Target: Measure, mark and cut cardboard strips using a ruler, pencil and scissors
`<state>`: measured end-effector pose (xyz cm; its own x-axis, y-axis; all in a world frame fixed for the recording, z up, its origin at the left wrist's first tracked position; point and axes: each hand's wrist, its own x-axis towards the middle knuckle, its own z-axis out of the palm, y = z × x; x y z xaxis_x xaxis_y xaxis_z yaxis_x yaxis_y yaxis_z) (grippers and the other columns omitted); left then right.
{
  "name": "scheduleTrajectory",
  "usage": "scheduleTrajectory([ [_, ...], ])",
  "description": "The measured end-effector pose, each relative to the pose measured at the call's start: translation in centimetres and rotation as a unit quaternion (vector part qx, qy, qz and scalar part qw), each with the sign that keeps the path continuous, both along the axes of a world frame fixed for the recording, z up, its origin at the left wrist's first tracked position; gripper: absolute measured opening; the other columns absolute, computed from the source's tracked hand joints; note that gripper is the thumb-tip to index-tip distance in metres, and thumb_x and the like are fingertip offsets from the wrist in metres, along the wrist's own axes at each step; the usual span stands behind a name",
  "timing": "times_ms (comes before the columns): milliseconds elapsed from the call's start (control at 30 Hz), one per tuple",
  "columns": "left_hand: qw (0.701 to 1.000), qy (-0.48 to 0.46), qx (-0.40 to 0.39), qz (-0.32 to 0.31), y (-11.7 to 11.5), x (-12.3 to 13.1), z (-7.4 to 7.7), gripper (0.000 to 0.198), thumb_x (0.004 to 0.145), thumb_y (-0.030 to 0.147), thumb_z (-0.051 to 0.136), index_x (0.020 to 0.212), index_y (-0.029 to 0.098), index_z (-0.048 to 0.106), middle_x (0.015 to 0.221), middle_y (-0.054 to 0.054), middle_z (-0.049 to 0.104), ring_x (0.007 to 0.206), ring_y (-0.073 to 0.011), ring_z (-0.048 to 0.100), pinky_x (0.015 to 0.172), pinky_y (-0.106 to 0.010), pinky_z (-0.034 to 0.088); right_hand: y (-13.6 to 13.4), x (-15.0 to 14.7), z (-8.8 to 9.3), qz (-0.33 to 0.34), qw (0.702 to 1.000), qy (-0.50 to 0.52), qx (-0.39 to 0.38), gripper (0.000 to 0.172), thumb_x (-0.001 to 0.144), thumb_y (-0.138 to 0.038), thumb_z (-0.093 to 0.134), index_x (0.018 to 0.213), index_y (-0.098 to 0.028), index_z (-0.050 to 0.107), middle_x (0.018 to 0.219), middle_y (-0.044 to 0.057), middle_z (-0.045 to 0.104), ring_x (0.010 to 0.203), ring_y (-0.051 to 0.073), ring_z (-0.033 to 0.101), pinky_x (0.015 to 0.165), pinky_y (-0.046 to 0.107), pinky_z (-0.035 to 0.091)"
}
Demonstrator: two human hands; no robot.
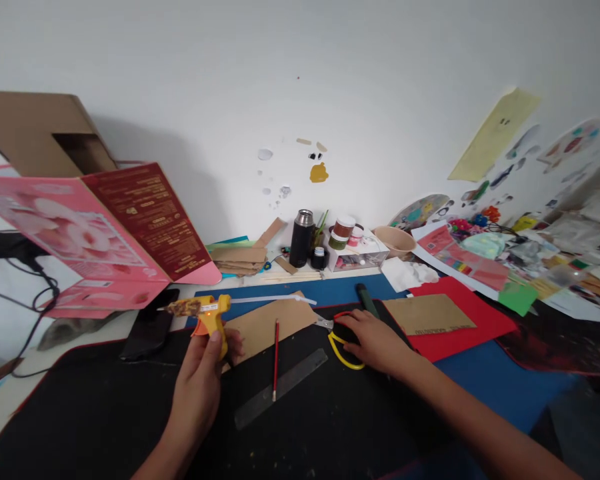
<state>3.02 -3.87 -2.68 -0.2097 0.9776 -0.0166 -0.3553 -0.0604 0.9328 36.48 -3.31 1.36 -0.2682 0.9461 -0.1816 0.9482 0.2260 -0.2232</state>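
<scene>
My left hand (200, 373) is wrapped around the grip of a yellow hot glue gun (213, 320). The gun's nozzle points left, and a long whitish glue stick (273, 299) sticks out of its back end. Over the handles of a pair of scissors (341, 357) lies my right hand (375, 339), its fingers curled on the red and yellow loops. The blades point left onto a piece of brown cardboard (263, 327). A red pencil (276, 353) rests across a clear ruler (300, 377) and the cardboard's edge, between my hands.
A dark green tool (366, 300) lies beyond my right hand. Farther right, cardboard (430, 315) sits on a red sheet (490, 323). A black bottle (303, 240) and paint jars (344, 230) stand by the wall. A pink box (70, 230) leans at left, near a black phone (150, 330).
</scene>
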Motion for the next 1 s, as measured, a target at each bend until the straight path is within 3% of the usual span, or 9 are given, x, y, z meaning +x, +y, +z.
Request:
scheduleTrajectory([
  [300,0.999,0.01,0.023,-0.03,0.0,0.6,0.1,0.053,0.087,0.065,0.082,0.108,0.018,0.07,0.107,-0.009,0.074,0.074,-0.0165,0.061,0.072,-0.032,0.052,-0.2,-0.9,-0.1,-0.018,0.999,-0.031,0.011,0.04,0.087,-0.017,0.066,0.127,-0.017,0.075,0.127,0.019,0.072,0.121,0.034,0.067,0.105,0.042,0.05],
  [467,0.998,0.017,0.037,-0.038,-0.2,0.5,0.0,0.056,0.088,0.064,0.081,0.118,0.018,0.07,0.11,-0.011,0.075,0.076,-0.0185,0.064,0.079,-0.035,0.052,0.1,-0.3,-1.0,-0.054,0.997,0.038,0.037,0.026,0.085,-0.022,0.067,0.11,-0.019,0.075,0.119,0.016,0.073,0.11,0.032,0.07,0.095,0.039,0.053],
  [600,0.997,0.03,0.053,-0.049,-0.1,0.4,-0.4,0.05,0.09,0.064,0.079,0.108,0.017,0.072,0.11,-0.012,0.075,0.077,-0.0191,0.064,0.076,-0.035,0.052,0.6,0.8,-3.0,-0.095,0.983,0.152,0.048,0.019,0.083,-0.028,0.069,0.1,-0.021,0.072,0.11,0.012,0.075,0.099,0.028,0.071,0.087,0.037,0.053],
  [767,0.995,0.036,0.069,-0.054,-0.2,0.5,-0.6,0.045,0.092,0.062,0.078,0.103,0.018,0.074,0.109,-0.011,0.076,0.076,-0.0192,0.066,0.073,-0.035,0.051,1.2,2.0,-4.0,-0.154,0.933,0.325,-0.002,0.027,0.079,-0.045,0.076,0.09,-0.022,0.068,0.09,0.004,0.073,0.083,0.023,0.066,0.077,0.033,0.053],
  [900,0.997,0.002,0.049,-0.057,0.0,0.7,-0.3,0.047,0.089,0.06,0.082,0.109,0.019,0.074,0.11,-0.011,0.076,0.075,-0.0186,0.066,0.074,-0.035,0.051,0.9,1.9,-2.1,-0.221,0.88,0.414,-0.077,0.042,0.073,-0.056,0.084,0.088,-0.02,0.069,0.082,0.002,0.069,0.074,0.019,0.061,0.067,0.03,0.048],
  [1000,0.998,-0.047,0.016,-0.048,0.2,0.9,0.2,0.054,0.082,0.059,0.089,0.117,0.02,0.074,0.109,-0.01,0.075,0.075,-0.0187,0.066,0.074,-0.035,0.052,0.0,1.4,-0.5,-0.268,0.813,0.505,-0.112,0.049,0.07,-0.06,0.091,0.089,-0.019,0.07,0.077,0.0,0.066,0.068,0.017,0.057,0.063,0.028,0.046],
])
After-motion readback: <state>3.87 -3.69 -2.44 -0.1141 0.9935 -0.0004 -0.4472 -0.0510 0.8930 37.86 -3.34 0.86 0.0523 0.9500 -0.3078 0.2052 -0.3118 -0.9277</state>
